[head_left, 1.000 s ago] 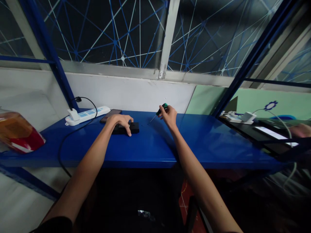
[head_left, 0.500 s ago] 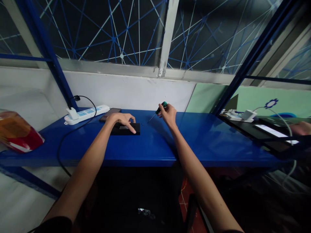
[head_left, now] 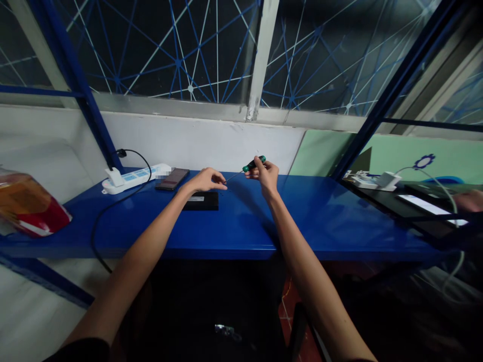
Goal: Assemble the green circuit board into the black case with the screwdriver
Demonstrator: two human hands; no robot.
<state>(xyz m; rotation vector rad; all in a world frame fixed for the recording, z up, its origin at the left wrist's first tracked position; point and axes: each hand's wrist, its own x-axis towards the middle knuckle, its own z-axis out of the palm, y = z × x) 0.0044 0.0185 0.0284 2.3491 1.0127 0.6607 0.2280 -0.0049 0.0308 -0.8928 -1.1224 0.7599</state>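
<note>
My right hand (head_left: 267,177) is closed round the green and black handle of a screwdriver (head_left: 253,164), whose thin shaft slants down to the left. At the shaft's tip, the thumb and fingers of my left hand (head_left: 207,180) come together in a pinch. Anything small between those fingertips is too tiny to make out. Just below my left hand lies a flat black rectangular case (head_left: 209,202) with a pale label, its left part hidden behind my wrist. A few tiny dark specks, perhaps screws, are on the blue table (head_left: 241,226) near the case.
A phone (head_left: 172,179) lies behind my left wrist, beside a white power strip (head_left: 132,179) with a black cable. At far left stands an orange and red package (head_left: 32,206). Another person's hand (head_left: 468,201) is at far right, near a lit screen (head_left: 430,208).
My left hand has lifted off the black case and moved right to the screwdriver's tip. The screwdriver has risen from the tabletop and tilted flatter in my right hand.
</note>
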